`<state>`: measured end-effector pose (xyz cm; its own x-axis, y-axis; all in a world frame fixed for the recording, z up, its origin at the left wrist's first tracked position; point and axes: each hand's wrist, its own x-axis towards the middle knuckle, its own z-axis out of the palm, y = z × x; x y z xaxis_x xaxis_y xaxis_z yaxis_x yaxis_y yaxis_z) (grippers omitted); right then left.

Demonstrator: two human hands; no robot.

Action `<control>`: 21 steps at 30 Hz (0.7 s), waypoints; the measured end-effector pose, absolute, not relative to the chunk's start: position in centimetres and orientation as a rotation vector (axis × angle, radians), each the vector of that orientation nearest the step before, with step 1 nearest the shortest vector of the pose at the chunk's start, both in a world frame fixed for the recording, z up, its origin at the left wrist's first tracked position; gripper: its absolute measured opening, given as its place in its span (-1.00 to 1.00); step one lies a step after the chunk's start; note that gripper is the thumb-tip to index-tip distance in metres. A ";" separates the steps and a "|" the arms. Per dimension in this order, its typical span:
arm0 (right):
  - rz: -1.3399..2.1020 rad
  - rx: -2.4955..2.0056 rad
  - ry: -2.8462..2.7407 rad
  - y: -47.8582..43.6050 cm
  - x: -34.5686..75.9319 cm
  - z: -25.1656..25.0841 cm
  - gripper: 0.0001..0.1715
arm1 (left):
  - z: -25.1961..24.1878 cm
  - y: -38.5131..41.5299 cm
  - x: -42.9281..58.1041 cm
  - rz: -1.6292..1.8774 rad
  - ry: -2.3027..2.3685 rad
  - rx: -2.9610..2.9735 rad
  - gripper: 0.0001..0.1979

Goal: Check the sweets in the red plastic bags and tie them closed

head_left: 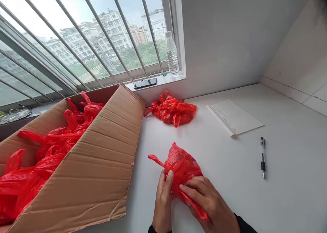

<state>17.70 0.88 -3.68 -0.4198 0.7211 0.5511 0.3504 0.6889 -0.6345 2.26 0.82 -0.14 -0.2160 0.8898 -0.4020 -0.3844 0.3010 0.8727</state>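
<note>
— On the smooth white tabletop (242, 192), as the head camera saw it, what did your fingers have?

— A small bag of thin, shiny red plastic (182, 161), right in front of me. I couldn't tell whether it rested on the surface or was lifted slightly.

— How did the left hand (162, 195) hold it?

— Narrow: I had its thumb pressed against the plastic at the lower left, fingers tucked behind, just below a loop that stuck out sideways.

— And the right hand (208, 200)?

— Its bent fingers were closed over the bag's lower right part, and a twisted red strip ran out beneath them. The thumb was mostly hidden.

— What stood to your left?

— An open brown corrugated cardboard box (102, 168), filled with knotted red plastic bags (56, 151). Beyond my hands, beside the box, lay a crumpled heap of red plastic (173, 110).

— And to the right?

— A white paper sheet with a curled edge (236, 117), and nearer me a clear pen with a black grip (263, 158).

— On the sill?

— A black phone (145, 83) lying flat, and an upright clear plastic bottle (172, 57) near the barred window (122, 25).
</note>
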 end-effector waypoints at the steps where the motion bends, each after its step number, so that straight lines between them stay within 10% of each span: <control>1: 0.516 -0.826 -2.042 0.7 17.8 -3.7 -0.53 | 0.1 1.0 2.1 1.282 1.279 0.536 -0.58; 21: 0.501 -1.218 -1.850 0.8 20.9 -8.2 -0.60 | 6.6 4.3 -1.2 1.336 1.277 0.785 -0.63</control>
